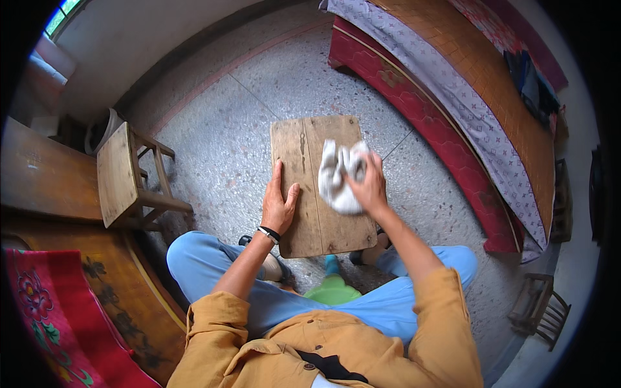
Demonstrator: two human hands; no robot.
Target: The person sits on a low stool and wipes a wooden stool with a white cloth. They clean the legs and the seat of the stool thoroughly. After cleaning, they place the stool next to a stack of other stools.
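Note:
In front of me is a wooden stool (304, 223) with a worn plank top, a seam down its length and dark stains. My left hand (279, 205) lies against the left side of the top, fingers stretched out and holding nothing. A bunched white cloth (337, 184) rests on the right half of the top. My right hand (369, 185) grips the cloth from its right side, with the fingers somewhat blurred. What supports the top underneath is hidden from this view.
A second wooden stool (119, 174) stands on the left beside wooden furniture (52, 171). A bed with a red side panel (414, 116) runs along the right. Below the stool top, a green plastic thing (332, 291) sits between my legs. Small wooden chair (542, 309) at far right.

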